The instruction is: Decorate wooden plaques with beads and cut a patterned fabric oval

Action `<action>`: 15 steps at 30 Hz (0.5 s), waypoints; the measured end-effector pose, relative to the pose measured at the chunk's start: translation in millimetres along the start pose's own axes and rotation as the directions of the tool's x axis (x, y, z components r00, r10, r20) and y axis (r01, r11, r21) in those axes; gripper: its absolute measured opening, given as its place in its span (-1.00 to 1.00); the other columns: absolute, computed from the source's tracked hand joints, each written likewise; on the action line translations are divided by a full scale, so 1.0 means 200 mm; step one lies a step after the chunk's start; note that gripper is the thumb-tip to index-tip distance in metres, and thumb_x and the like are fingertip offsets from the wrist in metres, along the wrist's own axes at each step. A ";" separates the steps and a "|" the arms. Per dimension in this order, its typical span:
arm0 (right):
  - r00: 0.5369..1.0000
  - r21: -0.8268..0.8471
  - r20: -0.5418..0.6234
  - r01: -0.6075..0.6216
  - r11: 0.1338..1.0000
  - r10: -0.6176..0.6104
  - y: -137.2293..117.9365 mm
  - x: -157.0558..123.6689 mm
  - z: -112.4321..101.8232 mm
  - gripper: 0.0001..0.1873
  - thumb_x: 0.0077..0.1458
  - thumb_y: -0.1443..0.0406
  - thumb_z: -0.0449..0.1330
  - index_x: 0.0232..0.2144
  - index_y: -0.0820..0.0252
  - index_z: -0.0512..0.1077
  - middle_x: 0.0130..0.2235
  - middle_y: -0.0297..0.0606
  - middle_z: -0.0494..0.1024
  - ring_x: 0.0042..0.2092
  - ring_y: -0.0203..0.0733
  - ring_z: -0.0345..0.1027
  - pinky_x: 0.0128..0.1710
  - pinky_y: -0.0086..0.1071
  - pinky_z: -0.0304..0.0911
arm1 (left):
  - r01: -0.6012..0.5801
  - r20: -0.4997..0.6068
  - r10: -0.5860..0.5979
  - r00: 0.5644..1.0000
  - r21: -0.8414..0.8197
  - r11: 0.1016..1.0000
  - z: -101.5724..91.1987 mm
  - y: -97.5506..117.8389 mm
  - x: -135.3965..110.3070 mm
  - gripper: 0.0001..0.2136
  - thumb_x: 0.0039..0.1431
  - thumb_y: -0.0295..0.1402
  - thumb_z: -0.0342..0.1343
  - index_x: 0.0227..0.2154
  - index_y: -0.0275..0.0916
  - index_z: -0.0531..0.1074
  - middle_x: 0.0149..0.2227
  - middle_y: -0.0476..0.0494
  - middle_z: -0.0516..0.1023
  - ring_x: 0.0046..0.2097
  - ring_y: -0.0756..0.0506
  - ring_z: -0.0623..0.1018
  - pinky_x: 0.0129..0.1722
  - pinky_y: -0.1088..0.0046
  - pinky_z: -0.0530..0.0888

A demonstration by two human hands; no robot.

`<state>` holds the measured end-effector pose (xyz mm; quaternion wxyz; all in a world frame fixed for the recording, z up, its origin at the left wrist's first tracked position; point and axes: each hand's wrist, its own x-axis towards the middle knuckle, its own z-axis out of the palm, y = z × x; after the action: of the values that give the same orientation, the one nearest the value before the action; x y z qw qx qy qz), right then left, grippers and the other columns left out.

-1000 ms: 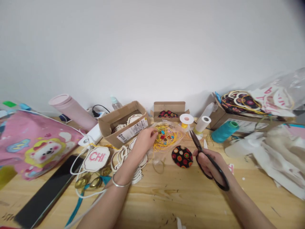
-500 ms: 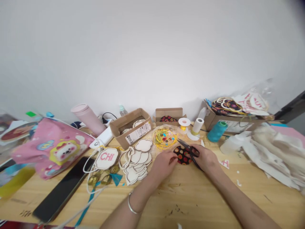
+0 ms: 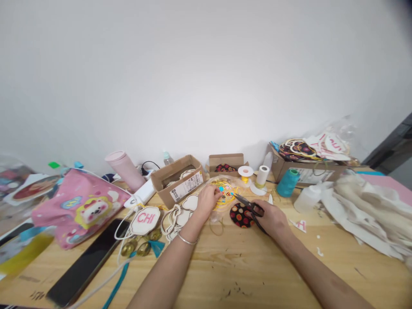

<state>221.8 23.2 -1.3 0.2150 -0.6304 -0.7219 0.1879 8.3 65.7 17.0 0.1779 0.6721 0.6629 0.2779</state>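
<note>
My left hand reaches into a tangle of yellow cord with coloured beads, its fingers pinched on the cord. My right hand grips black scissors, whose blades point left toward the cord. A round black patch with coloured dots lies on the wooden table just under the scissors. White cut-out shapes are piled beside my left wrist, which wears a thin bangle.
Behind the cord stand cardboard boxes, a yellow spool, a white spool and a teal thread cone. A "CHI" tag, a phone and a pink bag lie left. White fabric is heaped right.
My left hand has moved from the black patch back up to the yellow cord. The scissors stay in my right hand near the patch. The view has pulled back slightly.
</note>
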 end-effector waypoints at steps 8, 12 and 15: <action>0.998 0.204 -0.069 0.009 0.979 0.005 0.06 0.03 0.04 -0.82 -0.11 0.25 0.26 -0.35 0.09 0.51 -0.44 -0.30 0.56 -0.38 -0.14 0.38 -0.45 -0.40 0.10 | 0.026 -0.068 -0.040 0.997 -0.194 0.981 0.01 -0.03 0.00 -0.92 -0.03 -0.49 0.17 -0.57 -0.26 0.46 -0.47 -0.08 0.50 -0.33 -0.10 0.46 -0.24 0.37 0.34; 0.990 0.386 -0.141 0.033 0.922 0.024 0.05 0.05 0.02 -0.77 -0.09 0.18 0.24 -0.33 0.13 0.50 -0.43 -0.26 0.55 -0.39 -0.13 0.38 -0.41 -0.34 0.23 | 0.022 -0.020 -0.032 0.999 -0.390 0.921 0.01 0.02 -0.02 -0.93 0.00 -0.38 0.16 -0.49 -0.28 0.48 -0.45 -0.12 0.55 -0.39 -0.08 0.50 -0.31 0.37 0.40; 0.989 0.536 -0.144 0.055 0.842 0.027 0.01 0.05 0.00 -0.71 -0.08 0.13 0.22 -0.32 0.18 0.47 -0.40 -0.22 0.56 -0.38 -0.13 0.40 -0.38 -0.31 0.31 | 0.051 0.107 0.008 0.994 -0.537 0.842 0.04 0.08 -0.09 -0.88 -0.07 -0.35 0.21 -0.45 -0.29 0.48 -0.44 -0.15 0.59 -0.39 -0.08 0.55 -0.33 0.38 0.46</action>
<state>222.6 34.3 -1.3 0.4367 -0.5513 -0.6271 0.3349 27.3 48.6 17.9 0.3972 0.6011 0.5553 0.4154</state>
